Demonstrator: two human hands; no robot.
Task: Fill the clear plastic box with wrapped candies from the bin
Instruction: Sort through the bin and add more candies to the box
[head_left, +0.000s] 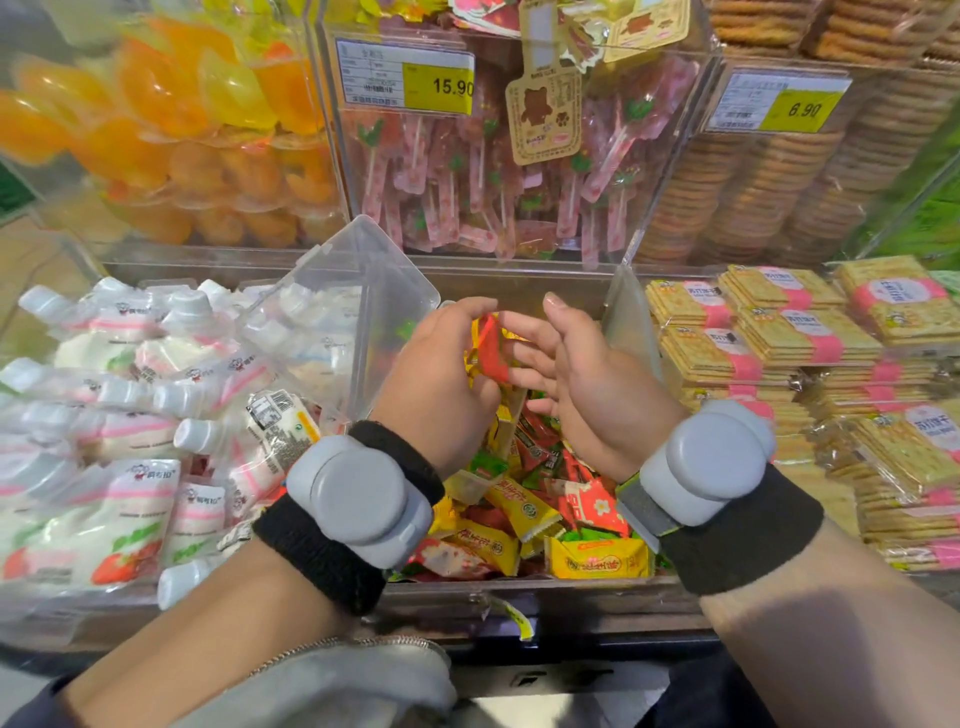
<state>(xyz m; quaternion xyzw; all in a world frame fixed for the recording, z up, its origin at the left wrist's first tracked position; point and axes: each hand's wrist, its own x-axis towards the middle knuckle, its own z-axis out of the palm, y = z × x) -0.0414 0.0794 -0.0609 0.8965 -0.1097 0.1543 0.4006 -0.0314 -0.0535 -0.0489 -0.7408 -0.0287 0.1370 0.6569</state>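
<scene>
Both hands are raised over the middle of the bin (519, 584), which holds a loose heap of wrapped candies (540, 499) in red, yellow and green. The left hand (441, 364) is curled, its fingers closed around several candies, with a red and yellow wrapper (491, 348) showing between thumb and fingertips. The right hand (576, 364) faces it, just beside, fingers spread and open, palm turned toward the left hand; whether its fingertips touch the held wrapper cannot be told. Each wrist carries a black band with a grey sensor pod (358, 499). The clear plastic box (363, 291) stands tilted at the bin's left edge, behind the left hand, its hinged lid open and leaning over the neighbouring compartment; its contents cannot be made out. Left of the bin lie white spouted pouches (130, 415). Right of it lie stacked cracker packs (789, 338) with pink bands. Above the far edge stand clear bins of lollipops (498, 171), orange jelly cups (171, 130) and biscuits (769, 197), two bearing yellow price tags (439, 85).
</scene>
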